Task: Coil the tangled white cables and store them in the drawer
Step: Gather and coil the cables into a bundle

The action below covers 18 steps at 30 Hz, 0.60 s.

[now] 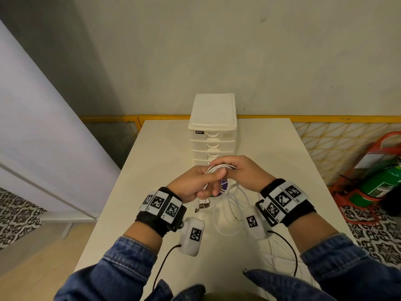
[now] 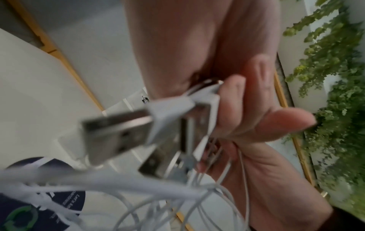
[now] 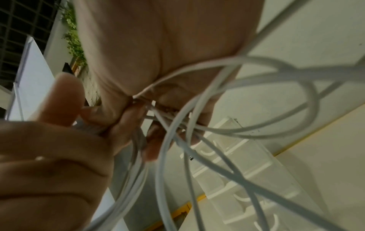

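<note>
Above the middle of a pale desk point(image 1: 165, 148), two hands meet over a bundle of white cables point(image 1: 217, 168). The left hand point(image 1: 191, 185) has its fingers curled round the gathered strands, with the thumb laid across them; several metal plugs point(image 1: 201, 207) dangle below its palm, just over the desk. In the left wrist view those plugs point(image 2: 116, 132) fill the frame, blurred and close, bunched together at the fingers. Keeping the plug ends together in one fist looks like a way to give the coil a fixed starting point.

The right hand point(image 1: 240, 172) arches over the top of the bundle, its fingers bent and pinching a few strands. The right wrist view shows loops of cable point(image 3: 237, 96) crossing one another below the palm, still tangled. Loose lengths point(image 1: 227, 216) trail down onto the desk between the wrists, so the coiling seems to be at an early stage.

Beneath the hands lies a dark round disc point(image 1: 224, 186) with print on it, partly hidden; what it is cannot be told.

Just beyond the hands stands a small white drawer unit point(image 1: 213, 118), with all its visible drawers closed. One will need opening before the cables can go in.
</note>
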Motion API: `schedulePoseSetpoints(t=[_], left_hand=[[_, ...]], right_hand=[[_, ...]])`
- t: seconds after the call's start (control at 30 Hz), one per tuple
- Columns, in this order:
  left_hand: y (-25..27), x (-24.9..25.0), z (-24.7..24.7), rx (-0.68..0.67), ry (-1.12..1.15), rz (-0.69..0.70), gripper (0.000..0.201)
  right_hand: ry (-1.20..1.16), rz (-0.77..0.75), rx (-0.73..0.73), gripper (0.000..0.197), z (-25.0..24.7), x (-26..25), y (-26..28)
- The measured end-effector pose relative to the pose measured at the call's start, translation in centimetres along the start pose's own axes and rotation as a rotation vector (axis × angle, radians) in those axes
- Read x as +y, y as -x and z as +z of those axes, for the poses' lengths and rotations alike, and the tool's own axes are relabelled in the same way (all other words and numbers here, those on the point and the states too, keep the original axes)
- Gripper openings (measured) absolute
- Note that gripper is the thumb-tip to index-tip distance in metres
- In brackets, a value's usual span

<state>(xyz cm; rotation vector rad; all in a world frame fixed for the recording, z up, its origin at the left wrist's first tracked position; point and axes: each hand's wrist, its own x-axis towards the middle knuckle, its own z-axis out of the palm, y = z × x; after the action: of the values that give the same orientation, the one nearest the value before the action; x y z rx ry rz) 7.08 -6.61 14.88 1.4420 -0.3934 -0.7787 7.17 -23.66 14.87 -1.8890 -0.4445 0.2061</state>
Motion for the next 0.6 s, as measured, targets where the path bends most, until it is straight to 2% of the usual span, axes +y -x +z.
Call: schedulePoseSetpoints(t=[0.1,0.2,0.33,0.47,0.6], left_hand=[[0.1,0.1,0.0,-0.045,-0.026,-0.100,0.030],[0.0,0.0,0.4,-0.076,0.022,-0.135,0.037],[-0.1,-0.4,0.5,-0.132,0.074,-0.117,0.055],[-0.3,-0.5,0.5,-0.106,0.196,-0.063,0.052],[-0.4,-0.3,0.5,-0.102,0.215,-0.039,0.053]], right_hand=[[-0.039,0.022,-0.025,0.019,-0.1,-0.3,-0.1],[-0.047,0.012,-0.015,0.016,0.0,-0.4,0.0],[-0.026,-0.024,0.017,0.015,0.3,-0.2,0.1],[-0.031,-0.036,0.106,0.012,0.3,0.8,0.2],[0.007,-0.058,0.124,0.026,0.5,1.7,0.4]])
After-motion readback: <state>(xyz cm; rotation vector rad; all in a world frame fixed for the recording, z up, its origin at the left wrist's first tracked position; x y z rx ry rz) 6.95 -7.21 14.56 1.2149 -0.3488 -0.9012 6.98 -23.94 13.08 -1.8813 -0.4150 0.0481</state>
